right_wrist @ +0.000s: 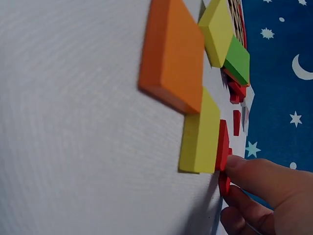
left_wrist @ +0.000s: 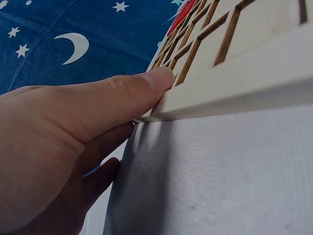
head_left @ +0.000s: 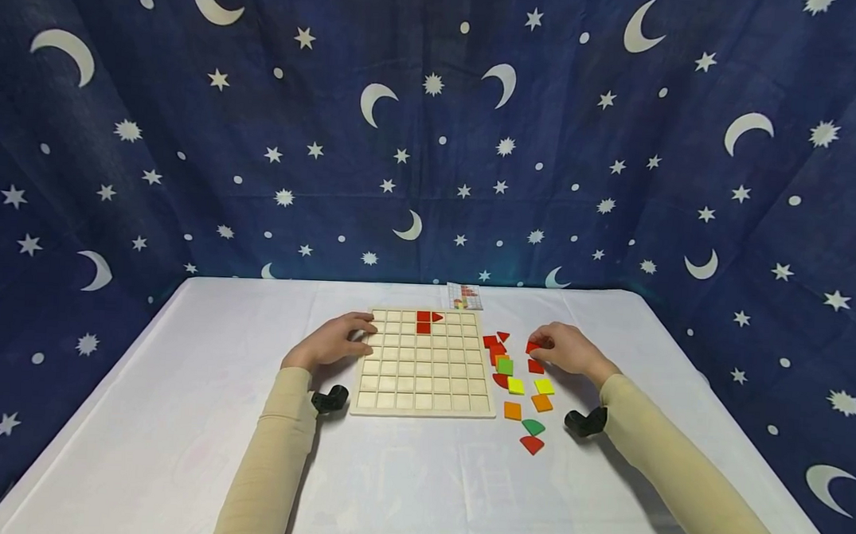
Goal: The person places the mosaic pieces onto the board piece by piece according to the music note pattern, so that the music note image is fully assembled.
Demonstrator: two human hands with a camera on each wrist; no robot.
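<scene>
As a navy backdrop (head_left: 438,204) of moons and stars hangs behind, a white-covered table (head_left: 178,415) fills the foreground, where a person in beige sleeves (head_left: 269,451) reaches to either side of a wooden grid board (head_left: 424,368). Lying flat, the board looks stiff and fairly light, best steadied by its rim. There, at the left edge, the left hand (head_left: 333,341) rests with fingers relaxed and apart, thumb on the frame, clasping nothing. The right hand (head_left: 568,349), off the board's right side, has thumb and fingertips closed in a pinch.

A printed card (head_left: 465,296) sits just past the far edge. Two red squares (head_left: 423,328) occupy cells in the upper rows; orange squares (head_left: 512,411), yellow squares (head_left: 515,385) and a green square (head_left: 506,367) lie loose at right. The red tile (head_left: 533,347) in the pinch, partly covered, should prove light, rigid and hard to break, though its smooth faces may slip; opposite side edges seem the surest hold. Smaller yet, a loose red triangle (head_left: 503,336) lies near the board's right edge.
</scene>
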